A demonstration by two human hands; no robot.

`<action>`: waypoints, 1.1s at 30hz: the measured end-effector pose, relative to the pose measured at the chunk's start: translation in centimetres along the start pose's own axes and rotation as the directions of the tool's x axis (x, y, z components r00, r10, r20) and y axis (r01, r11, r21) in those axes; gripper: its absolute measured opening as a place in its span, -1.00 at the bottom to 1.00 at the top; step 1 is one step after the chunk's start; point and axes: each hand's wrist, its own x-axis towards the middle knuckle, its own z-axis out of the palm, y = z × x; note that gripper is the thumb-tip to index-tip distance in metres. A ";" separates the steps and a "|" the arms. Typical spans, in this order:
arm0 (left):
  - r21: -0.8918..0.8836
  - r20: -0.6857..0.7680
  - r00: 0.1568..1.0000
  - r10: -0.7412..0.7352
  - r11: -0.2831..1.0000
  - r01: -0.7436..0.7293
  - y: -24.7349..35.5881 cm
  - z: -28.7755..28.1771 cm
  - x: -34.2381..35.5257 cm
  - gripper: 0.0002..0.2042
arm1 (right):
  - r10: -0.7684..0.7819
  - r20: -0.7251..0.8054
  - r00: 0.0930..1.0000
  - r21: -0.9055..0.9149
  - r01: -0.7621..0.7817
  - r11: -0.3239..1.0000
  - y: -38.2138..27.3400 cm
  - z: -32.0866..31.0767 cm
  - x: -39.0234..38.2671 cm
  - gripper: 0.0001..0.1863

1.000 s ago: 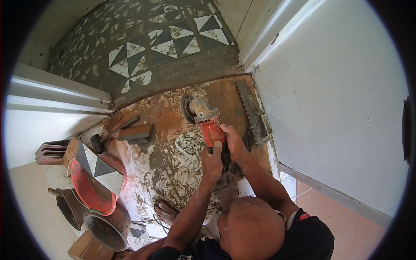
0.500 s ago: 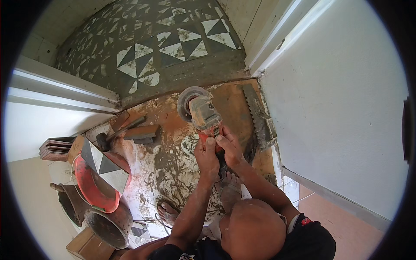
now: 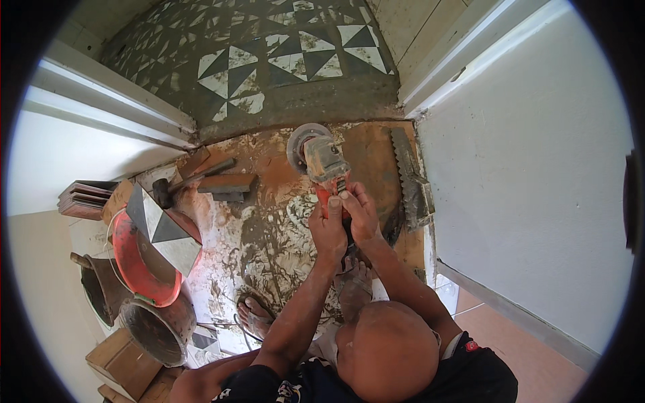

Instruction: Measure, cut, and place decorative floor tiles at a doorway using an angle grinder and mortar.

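Observation:
An angle grinder (image 3: 325,161), dusty grey at the head with a red and black body, is held up in front of me. Its round disc (image 3: 300,149) points toward the doorway. My left hand (image 3: 329,232) is closed round the near left side of the body. From the right, my right hand (image 3: 363,213) grips the same body, its thumb by the black slider near the grinder head. The lower handle is mostly hidden by my hands.
Black-and-white patterned tiles (image 3: 295,64) lie smeared with mortar beyond the doorway. On the right is a notched trowel (image 3: 406,176). Leftward are a mallet (image 3: 162,193), a red bucket (image 3: 125,252) with a patterned tile (image 3: 176,250) across it, and a dirty bucket (image 3: 181,316).
The whole view has shifted, so the surroundings sit somewhat differently. Both hands still grip the grinder, which appears slightly farther right and higher.

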 end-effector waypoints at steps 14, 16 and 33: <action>-0.012 0.013 0.997 -0.081 0.997 0.081 0.4 0.7 0.3 -0.53 | -0.023 -0.020 1.000 0.107 0.025 0.994 1.8 -0.9 0.4 -0.77; -0.053 0.022 0.995 -0.095 0.994 0.096 0.9 0.8 0.4 -0.53 | 0.036 0.020 0.999 0.198 -0.039 0.979 0.5 -0.4 0.1 -0.68; 0.407 0.121 0.835 0.537 0.741 -0.535 2.1 0.0 -1.9 -0.27 | 0.101 -0.137 0.985 -0.297 -0.138 0.945 -3.5 -1.8 0.6 -0.59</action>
